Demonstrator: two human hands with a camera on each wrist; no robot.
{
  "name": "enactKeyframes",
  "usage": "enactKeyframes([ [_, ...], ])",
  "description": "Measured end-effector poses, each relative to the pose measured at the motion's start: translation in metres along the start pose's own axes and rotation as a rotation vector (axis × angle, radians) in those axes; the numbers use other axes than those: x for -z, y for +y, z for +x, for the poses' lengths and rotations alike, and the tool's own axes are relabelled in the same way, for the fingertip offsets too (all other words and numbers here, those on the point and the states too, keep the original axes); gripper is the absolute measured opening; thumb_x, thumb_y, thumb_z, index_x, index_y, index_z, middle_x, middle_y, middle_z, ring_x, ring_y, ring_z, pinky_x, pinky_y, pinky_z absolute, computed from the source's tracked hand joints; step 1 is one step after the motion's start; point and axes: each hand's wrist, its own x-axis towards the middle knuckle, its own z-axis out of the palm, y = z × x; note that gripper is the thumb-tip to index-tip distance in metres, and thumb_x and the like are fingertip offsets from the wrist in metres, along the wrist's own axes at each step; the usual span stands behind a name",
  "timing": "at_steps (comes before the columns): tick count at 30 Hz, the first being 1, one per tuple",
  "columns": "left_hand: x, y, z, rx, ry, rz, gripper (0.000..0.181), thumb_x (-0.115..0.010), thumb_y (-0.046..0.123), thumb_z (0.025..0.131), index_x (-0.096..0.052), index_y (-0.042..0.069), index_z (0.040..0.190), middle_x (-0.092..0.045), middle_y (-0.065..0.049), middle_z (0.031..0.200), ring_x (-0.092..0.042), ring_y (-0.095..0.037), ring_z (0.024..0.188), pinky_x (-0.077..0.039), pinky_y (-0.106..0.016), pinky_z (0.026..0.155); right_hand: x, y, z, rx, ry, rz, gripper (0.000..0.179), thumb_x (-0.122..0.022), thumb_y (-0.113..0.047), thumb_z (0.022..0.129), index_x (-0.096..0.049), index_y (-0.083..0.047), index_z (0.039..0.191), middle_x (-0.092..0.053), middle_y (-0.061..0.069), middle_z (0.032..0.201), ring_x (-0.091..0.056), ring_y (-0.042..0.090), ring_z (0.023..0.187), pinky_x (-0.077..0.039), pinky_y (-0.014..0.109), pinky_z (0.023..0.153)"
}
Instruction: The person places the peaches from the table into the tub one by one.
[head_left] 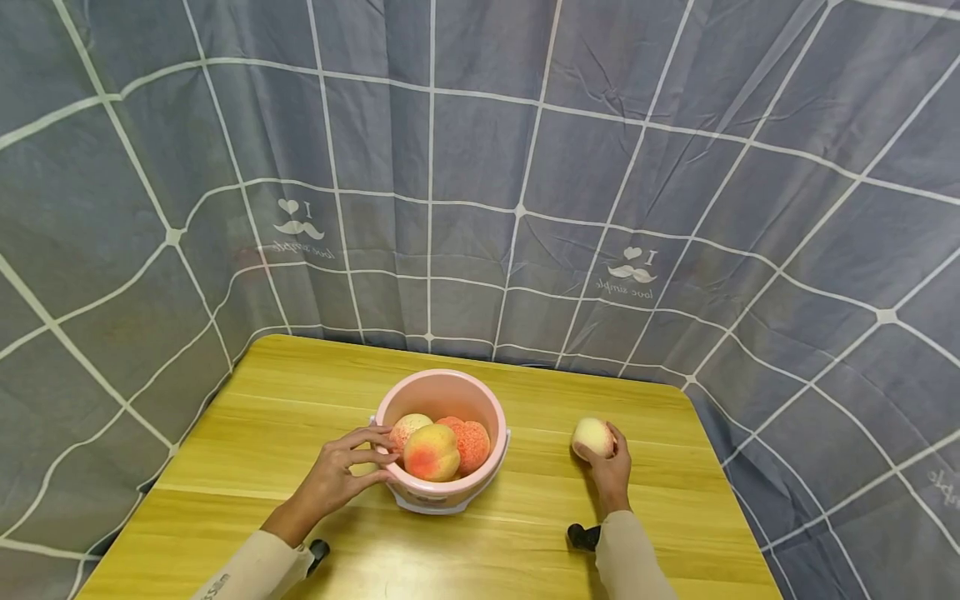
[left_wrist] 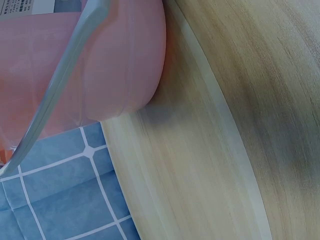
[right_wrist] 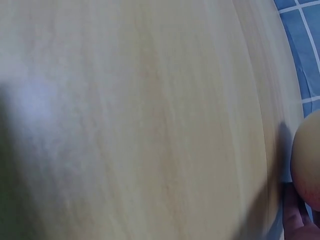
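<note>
My left hand (head_left: 341, 471) grips the left rim of a pink bucket (head_left: 491, 402), fingers over the edge and thumb low against the outside. Inside lie a yellow peach with a red blush (head_left: 432, 454), a pale speckled peach (head_left: 408, 427) and orange-red fruit (head_left: 472, 446) partly hidden behind the yellow one. To the right of the bucket, my right hand (head_left: 611, 475) holds a pale cream peach with a pinkish lower side (head_left: 592, 437), thumb and fingers around it. The left wrist view shows the bucket's side and its greyish-white handle (left_wrist: 55, 90), hanging down across the wall.
The wooden table (head_left: 525, 550) has rounded far corners. A grey-blue curtain with white grid lines (head_left: 480, 242) hangs close behind its far edge and along both sides. Dark wrist mounts (head_left: 583, 537) stick out from the light sleeves.
</note>
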Motion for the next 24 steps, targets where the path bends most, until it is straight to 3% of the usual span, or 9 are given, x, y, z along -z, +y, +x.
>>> enactKeyframes([
  [3, 0.0, 0.0, 0.0, -0.015, 0.008, 0.007, 0.035, -0.085, -0.003, 0.059, -0.077, 0.004, 0.092, -0.067, -0.012, 0.1, -0.06, -0.025, 0.111, -0.038, -0.018, 0.11, 0.0, -0.002, -0.003, 0.001, -0.021, -0.019, 0.075, -0.075, -0.002, 0.082, -0.036, -0.007, 0.147, -0.039, 0.026, 0.139, -0.044, 0.04, 0.125, -0.046, 0.048, 0.101],
  [6, -0.001, 0.0, 0.001, -0.029, 0.015, 0.01, 0.032, -0.085, 0.0, 0.061, -0.077, 0.004, 0.091, -0.067, -0.012, 0.1, -0.06, -0.025, 0.111, -0.038, -0.018, 0.11, 0.0, -0.003, -0.005, 0.007, -0.044, -0.03, 0.075, -0.076, -0.002, 0.082, -0.037, -0.006, 0.146, -0.041, 0.025, 0.139, -0.046, 0.038, 0.124, -0.051, 0.028, 0.091],
  [10, 0.0, 0.0, 0.0, -0.013, 0.005, 0.003, 0.026, -0.083, 0.007, 0.066, -0.077, 0.004, 0.091, -0.068, -0.01, 0.101, -0.06, -0.028, 0.11, -0.038, -0.018, 0.11, -0.002, -0.004, -0.006, 0.017, -0.057, -0.026, 0.075, -0.077, -0.002, 0.08, -0.041, -0.006, 0.145, -0.045, 0.025, 0.136, -0.049, 0.036, 0.12, -0.047, 0.008, 0.074],
  [19, 0.002, 0.0, 0.0, 0.002, -0.005, -0.001, 0.025, -0.073, 0.025, 0.08, -0.077, 0.003, 0.091, -0.067, -0.012, 0.101, -0.06, -0.025, 0.112, -0.039, -0.02, 0.11, -0.008, -0.016, -0.008, 0.043, -0.13, -0.017, 0.075, -0.079, -0.005, 0.079, -0.043, -0.011, 0.144, -0.046, 0.022, 0.137, -0.05, 0.034, 0.121, -0.05, 0.009, 0.077],
  [24, 0.002, -0.001, -0.001, 0.034, -0.023, 0.003, 0.025, -0.075, 0.023, 0.077, -0.077, 0.004, 0.092, -0.067, -0.013, 0.102, -0.059, -0.026, 0.113, -0.039, -0.021, 0.11, -0.012, -0.029, -0.012, 0.04, -0.174, 0.013, 0.077, -0.079, -0.005, 0.079, -0.041, -0.012, 0.145, -0.045, 0.022, 0.138, -0.048, 0.035, 0.125, -0.052, 0.013, 0.081],
])
